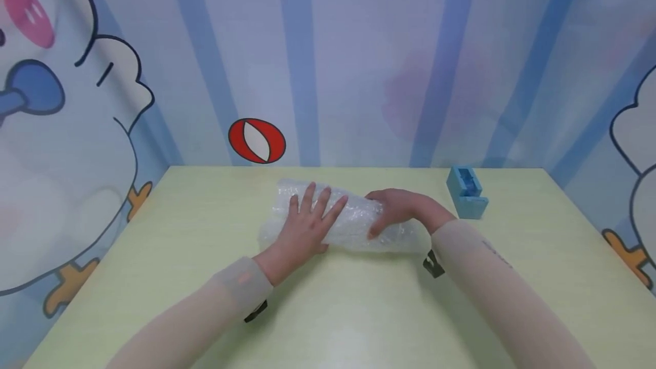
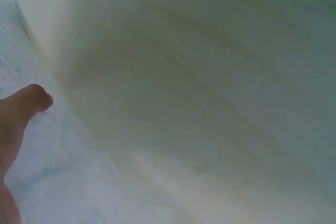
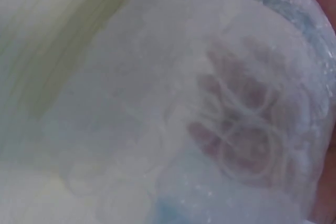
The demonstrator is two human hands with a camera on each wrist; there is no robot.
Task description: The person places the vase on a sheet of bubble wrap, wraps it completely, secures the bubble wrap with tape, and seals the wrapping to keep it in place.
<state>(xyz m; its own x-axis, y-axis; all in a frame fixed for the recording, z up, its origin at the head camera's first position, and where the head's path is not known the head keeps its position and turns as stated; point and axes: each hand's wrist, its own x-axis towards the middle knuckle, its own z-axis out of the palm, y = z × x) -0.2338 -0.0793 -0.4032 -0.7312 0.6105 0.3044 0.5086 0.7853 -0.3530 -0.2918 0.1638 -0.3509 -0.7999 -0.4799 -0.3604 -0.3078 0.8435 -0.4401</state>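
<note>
A rolled length of clear bubble wrap (image 1: 353, 224) lies across the middle of the table. My left hand (image 1: 304, 226) rests on its left part, fingers spread and nearly straight; in the left wrist view its thumb (image 2: 31, 100) lies against the film. At the other end my right hand (image 1: 392, 206) grips the roll, thumb in front and the other fingers largely hidden behind it. Close up in the right wrist view, the bubble wrap (image 3: 136, 87) fills much of the picture, with blurred finger shapes showing through its layers.
Towards the table's back right stands a blue tape dispenser (image 1: 467, 193), beyond my right forearm. The pale yellow table (image 1: 205, 209) ends at a striped blue cloth backdrop (image 1: 353, 73) with cartoon figures on it.
</note>
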